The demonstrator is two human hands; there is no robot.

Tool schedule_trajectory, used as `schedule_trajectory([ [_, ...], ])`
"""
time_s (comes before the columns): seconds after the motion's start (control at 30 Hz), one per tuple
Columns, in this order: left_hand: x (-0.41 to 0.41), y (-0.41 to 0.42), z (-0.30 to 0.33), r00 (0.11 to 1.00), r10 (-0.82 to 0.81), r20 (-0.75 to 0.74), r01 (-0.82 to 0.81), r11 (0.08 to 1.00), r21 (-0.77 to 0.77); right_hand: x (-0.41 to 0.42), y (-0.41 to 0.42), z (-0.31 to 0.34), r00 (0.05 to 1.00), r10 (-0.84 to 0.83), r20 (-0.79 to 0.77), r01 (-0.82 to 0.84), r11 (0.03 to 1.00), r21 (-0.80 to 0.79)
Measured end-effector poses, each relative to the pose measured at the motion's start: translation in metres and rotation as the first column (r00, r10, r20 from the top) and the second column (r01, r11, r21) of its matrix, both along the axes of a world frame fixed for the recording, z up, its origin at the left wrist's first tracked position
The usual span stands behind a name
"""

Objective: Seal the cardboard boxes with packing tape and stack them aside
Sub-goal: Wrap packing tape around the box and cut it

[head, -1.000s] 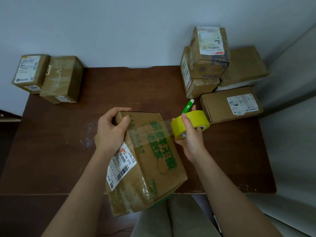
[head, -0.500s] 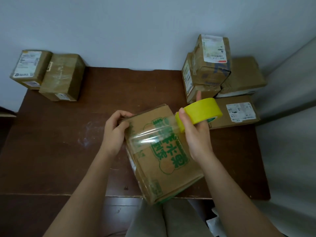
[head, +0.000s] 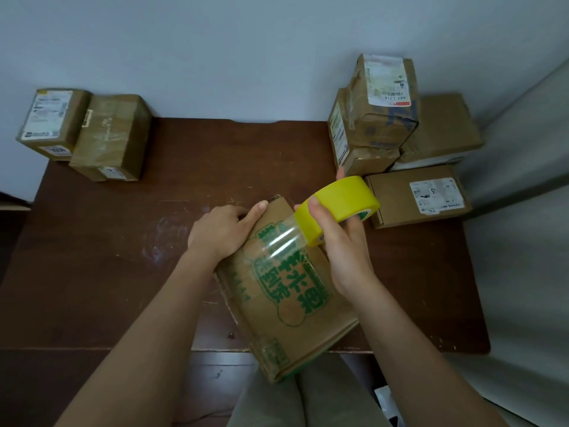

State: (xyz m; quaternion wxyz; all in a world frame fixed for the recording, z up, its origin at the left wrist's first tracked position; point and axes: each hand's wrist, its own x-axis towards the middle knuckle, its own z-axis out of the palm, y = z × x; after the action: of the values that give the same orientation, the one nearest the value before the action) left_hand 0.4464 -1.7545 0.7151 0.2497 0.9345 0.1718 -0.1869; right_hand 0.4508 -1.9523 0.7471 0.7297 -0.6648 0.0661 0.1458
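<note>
A cardboard box with green print (head: 286,291) lies tilted at the near edge of the brown surface (head: 101,257), overhanging it. The left hand (head: 223,231) grips the box's far left corner. The right hand (head: 341,245) grips a yellow tape roll (head: 337,208), with clear tape (head: 281,245) stretched onto the box top. Stacked boxes (head: 381,118) stand far right, two more boxes (head: 89,134) far left.

Box turned, tape roll carried over its far end

The printed box (head: 286,291) now shows its green-lettered face with the barcode label gone from view; the right hand (head: 341,251) has lifted the yellow tape roll (head: 338,208) above the far corner, and the left hand (head: 224,229) has slid down the left edge.
</note>
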Motion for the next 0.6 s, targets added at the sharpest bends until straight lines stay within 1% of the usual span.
schedule_trajectory([
  [0.07,-0.001,-0.001,0.0,1.0,-0.003,0.019,0.003,1.0,-0.011,0.003,-0.007,-0.001,1.0,0.003,0.024,-0.002,1.0,-0.023],
  [0.17,-0.002,-0.001,0.0,0.999,-0.003,0.047,0.004,1.0,-0.008,0.01,-0.019,-0.005,0.997,-0.064,0.045,0.067,0.995,-0.068],
  [0.23,-0.002,-0.002,-0.001,0.998,-0.017,0.056,0.018,1.0,-0.008,0.014,-0.024,-0.007,0.996,-0.079,0.05,0.082,0.993,-0.082],
  [0.37,-0.002,-0.002,-0.003,0.998,-0.031,0.049,0.032,0.999,-0.014,0.017,-0.024,-0.01,0.997,-0.078,0.014,0.079,0.991,-0.111],
  [0.6,0.0,0.001,-0.006,0.997,-0.045,0.055,0.045,0.999,-0.012,0.023,-0.023,-0.021,0.995,-0.102,0.0,0.101,0.988,-0.115],
])
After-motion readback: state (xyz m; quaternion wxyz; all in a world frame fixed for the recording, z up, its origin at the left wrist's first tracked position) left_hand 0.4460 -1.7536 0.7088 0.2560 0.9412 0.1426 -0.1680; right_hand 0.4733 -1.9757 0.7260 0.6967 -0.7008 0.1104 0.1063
